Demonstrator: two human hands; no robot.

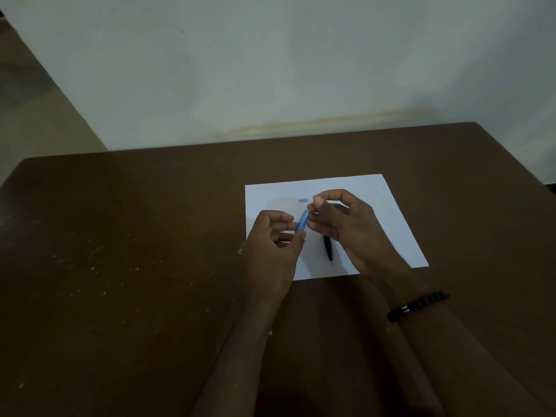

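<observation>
Both hands meet above a white paper (391,224) that lies on a brown table (120,251). The left hand (270,240) has its fingers and thumb curled round the lower part of a blue tube (303,221), which is held above the sheet and tilts slightly to the right. In the dim light it looks like a pen barrel, though that is hard to confirm. The right hand (340,218) pinches the tube's upper end with its fingertips, the other fingers bent. A small blue piece (304,200) lies on the paper just beyond the hands. A black pen (328,249) lies on the sheet below the right hand, tip toward the near edge. A dark bracelet (418,305) circles the right wrist.
</observation>
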